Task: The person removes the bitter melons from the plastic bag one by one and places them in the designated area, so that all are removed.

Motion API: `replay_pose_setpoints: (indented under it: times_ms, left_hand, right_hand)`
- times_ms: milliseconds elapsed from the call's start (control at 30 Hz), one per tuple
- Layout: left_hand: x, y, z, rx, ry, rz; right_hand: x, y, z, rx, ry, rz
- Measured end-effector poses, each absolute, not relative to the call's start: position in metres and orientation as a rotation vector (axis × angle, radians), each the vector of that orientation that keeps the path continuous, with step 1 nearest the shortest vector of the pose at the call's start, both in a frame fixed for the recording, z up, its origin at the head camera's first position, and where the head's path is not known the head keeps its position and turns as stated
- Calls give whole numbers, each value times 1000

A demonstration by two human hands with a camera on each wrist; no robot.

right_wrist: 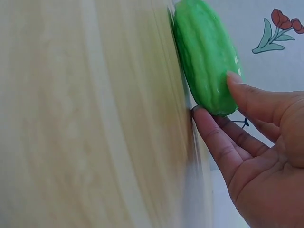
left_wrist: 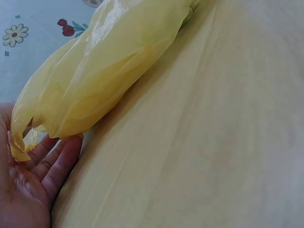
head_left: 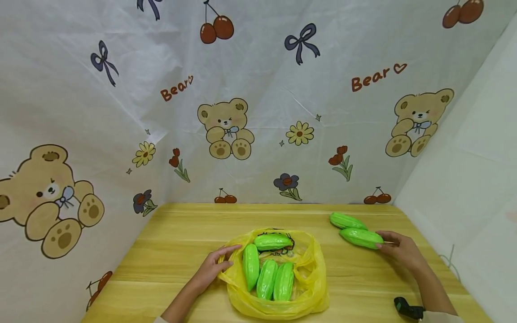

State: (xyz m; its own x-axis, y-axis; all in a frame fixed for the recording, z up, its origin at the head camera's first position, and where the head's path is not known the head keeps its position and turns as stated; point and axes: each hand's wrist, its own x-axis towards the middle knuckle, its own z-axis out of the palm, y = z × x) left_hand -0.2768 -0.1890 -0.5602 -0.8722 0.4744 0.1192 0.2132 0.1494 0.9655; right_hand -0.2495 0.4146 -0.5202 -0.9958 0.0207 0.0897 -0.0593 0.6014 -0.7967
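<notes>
On the wooden surface [head_left: 177,229], the green gourd [head_left: 358,237] lies at two o'clock from the yellow bag [head_left: 319,289]; the right grip [head_left: 401,253] is clamped on its three o'clock end; the second gourd [head_left: 345,220] is just beside it, at eleven o'clock; the left grip [head_left: 214,264] pinches the bag at nine o'clock; for steady lifting, fingers should reach deeper underneath.

The bare hands [head_left: 213,268] [head_left: 404,253] come out of pale, greyish-beige sleeves, the left sleeve [head_left: 160,320] barely showing. A small black device [head_left: 408,309] with a rounded end juts leftward from the right sleeve [head_left: 441,317].
</notes>
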Motion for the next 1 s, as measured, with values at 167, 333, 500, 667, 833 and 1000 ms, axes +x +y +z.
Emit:
replay_pose_setpoints:
  times_ms: [167,333,500,667,833,1000]
  left_hand:
    - [-276,-189,-561,679,2218,1798]
    - [-276,-189,-561,679,2214,1803]
    - [-275,-189,-561,680,2208,1808]
    - [-277,-189,-562,688,2215,1810]
    - [-277,-189,-562,680,2208,1811]
    - [-276,-190,-560,675,2192,1812]
  right_hand:
    - [-249,415,-520,14,-2744,1317]
    - [-248,416,-519,1,-2756,1290]
    - [-245,415,-515,5,-2743,1320]
    - [-244,415,-512,22,-2746,1306]
    - [-243,417,-506,80,-2744,1196]
    - [-241,414,-487,99,-2770,1027]
